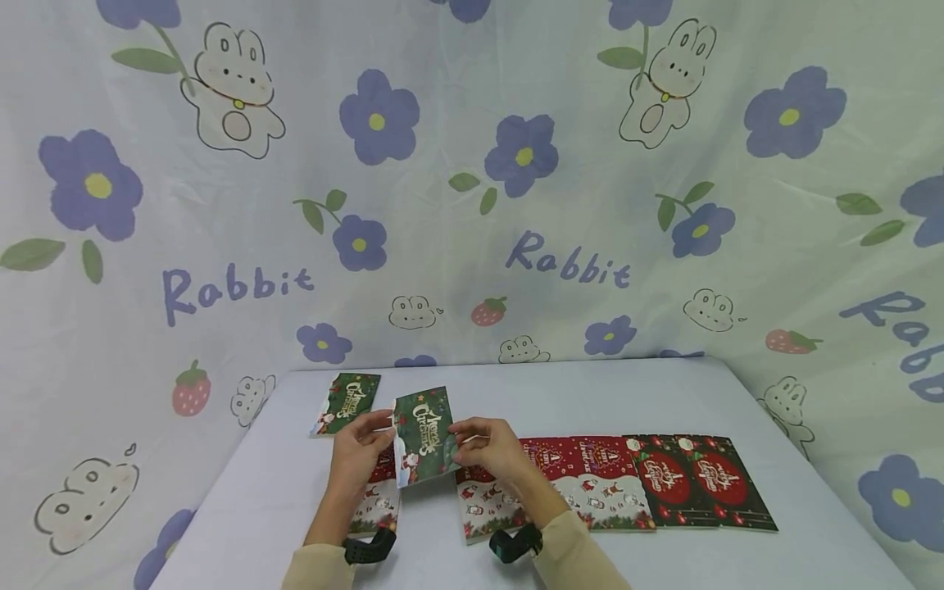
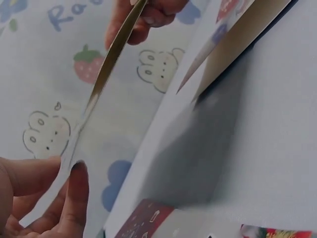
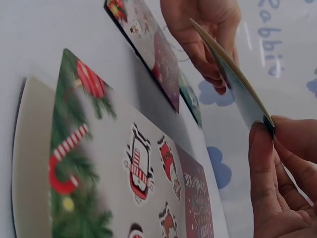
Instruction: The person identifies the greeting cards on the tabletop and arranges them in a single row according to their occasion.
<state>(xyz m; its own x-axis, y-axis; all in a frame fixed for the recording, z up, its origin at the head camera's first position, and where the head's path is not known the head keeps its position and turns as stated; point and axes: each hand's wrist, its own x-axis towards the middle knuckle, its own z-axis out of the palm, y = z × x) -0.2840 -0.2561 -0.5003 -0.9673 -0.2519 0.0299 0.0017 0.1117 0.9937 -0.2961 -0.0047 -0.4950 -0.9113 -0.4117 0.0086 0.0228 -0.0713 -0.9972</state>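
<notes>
Both hands hold up a green Christmas card (image 1: pixel 426 434) with gold "Merry Christmas" lettering, tilted above the table. My left hand (image 1: pixel 356 452) pinches its left edge between thumb and fingers, and my right hand (image 1: pixel 496 447) pinches the right edge. Seen edge-on in the left wrist view, the card (image 2: pixel 106 67) bows slightly between the two hands. In the right wrist view, thumb and fingertips of the right hand (image 3: pixel 282 183) grip one end of the card (image 3: pixel 242 89). A red-and-white card (image 1: pixel 378 506) lies below the left hand, partly covered by it.
A matching green card (image 1: pixel 348 406) lies at the table's back left. Several red-and-white Christmas cards (image 1: pixel 605 496) overlap in a row under and beyond the right forearm. At the row's right end are dark cards with red circles (image 1: pixel 726 483). A rabbit-print curtain (image 1: pixel 442 205) hangs behind the white table (image 1: pixel 243 492).
</notes>
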